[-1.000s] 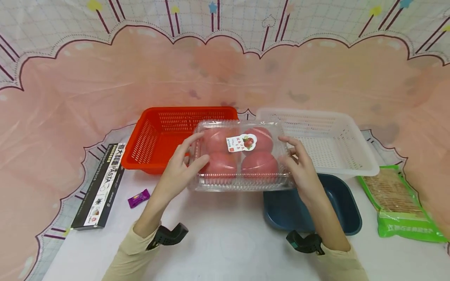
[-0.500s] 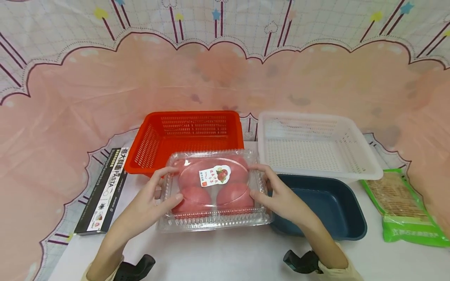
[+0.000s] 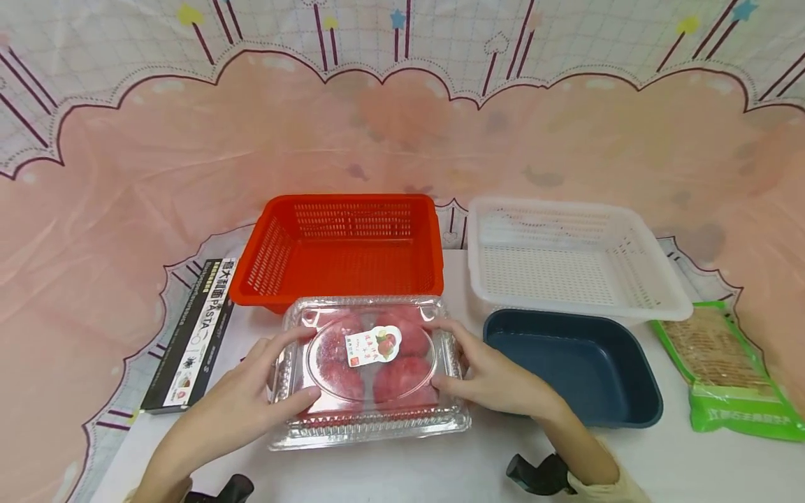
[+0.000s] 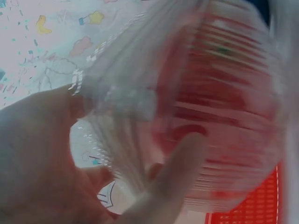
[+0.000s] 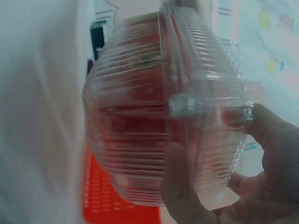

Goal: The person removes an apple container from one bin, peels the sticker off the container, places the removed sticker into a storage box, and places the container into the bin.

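Between both hands is a clear plastic clamshell box (image 3: 371,412) of several round red fruits (image 3: 402,381), with a white label (image 3: 372,346) on its lid. My left hand (image 3: 242,405) grips its left side, thumb and forefinger on the lid's edge. On the opposite side my right hand (image 3: 497,377) holds it the same way. In the left wrist view the thumb (image 4: 173,182) presses the ribbed box wall (image 4: 224,112). The right wrist view shows the right thumb (image 5: 180,186) on the other wall. The box stands just in front of the red basket (image 3: 254,279); its underside is hidden.
A white basket (image 3: 679,307) stands at the back right, with a dark blue tub (image 3: 654,412) before it. At far right lies a green-edged food packet (image 3: 732,391). A black pasta box (image 3: 189,342) lies on the left of the white table (image 3: 377,475).
The clamshell box has come down and toward me, moving left from in front of the baskets. Both hands keep their hold on it. The purple wrapped sweet is now mostly hidden by the left hand.
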`<move>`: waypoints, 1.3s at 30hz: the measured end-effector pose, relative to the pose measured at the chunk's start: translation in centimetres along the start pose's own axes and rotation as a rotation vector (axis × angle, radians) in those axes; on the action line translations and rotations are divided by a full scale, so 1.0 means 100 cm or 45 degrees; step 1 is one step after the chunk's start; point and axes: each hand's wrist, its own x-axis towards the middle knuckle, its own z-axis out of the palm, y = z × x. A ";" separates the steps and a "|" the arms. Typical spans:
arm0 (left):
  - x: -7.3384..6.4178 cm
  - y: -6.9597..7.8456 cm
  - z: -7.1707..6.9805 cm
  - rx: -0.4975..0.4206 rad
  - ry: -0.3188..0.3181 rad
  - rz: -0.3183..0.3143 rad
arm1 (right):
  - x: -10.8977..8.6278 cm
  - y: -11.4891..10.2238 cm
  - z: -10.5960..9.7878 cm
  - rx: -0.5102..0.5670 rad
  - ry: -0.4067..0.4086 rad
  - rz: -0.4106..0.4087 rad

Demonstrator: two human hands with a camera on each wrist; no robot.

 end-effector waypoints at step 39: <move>0.047 -0.073 0.007 -0.213 -0.243 0.153 | 0.030 -0.004 0.034 -0.647 0.323 -0.123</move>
